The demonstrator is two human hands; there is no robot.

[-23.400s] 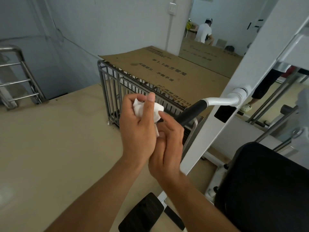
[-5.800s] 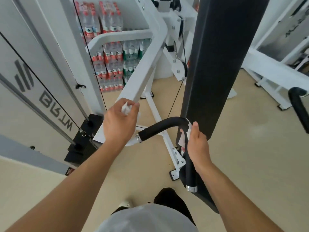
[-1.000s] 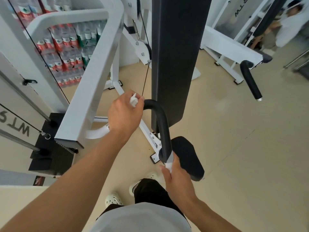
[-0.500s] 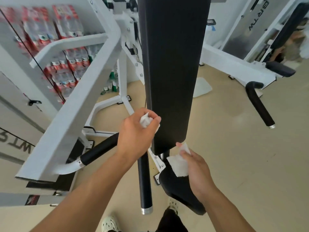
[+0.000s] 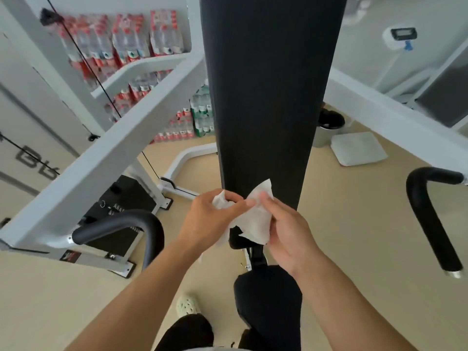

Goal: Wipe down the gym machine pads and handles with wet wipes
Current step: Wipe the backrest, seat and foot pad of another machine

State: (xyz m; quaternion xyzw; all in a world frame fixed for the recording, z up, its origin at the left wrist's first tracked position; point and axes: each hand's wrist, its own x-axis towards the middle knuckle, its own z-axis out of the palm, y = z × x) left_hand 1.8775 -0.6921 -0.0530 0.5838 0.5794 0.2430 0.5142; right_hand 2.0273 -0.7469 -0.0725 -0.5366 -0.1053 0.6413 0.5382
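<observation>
Beige floor (image 5: 354, 224), pale walls. Shrink-wrapped water bottle packs (image 5: 131, 44) stacked against far wall. White flat cushion (image 5: 358, 152) on floor beside a bin (image 5: 326, 127). Bright, even light.

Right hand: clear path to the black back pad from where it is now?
Probably yes. The right hand holds a wet wipe right at the lower end of the back pad, with nothing between them. The left hand also grips the wipe bundle, so it may need to let go first.
</observation>
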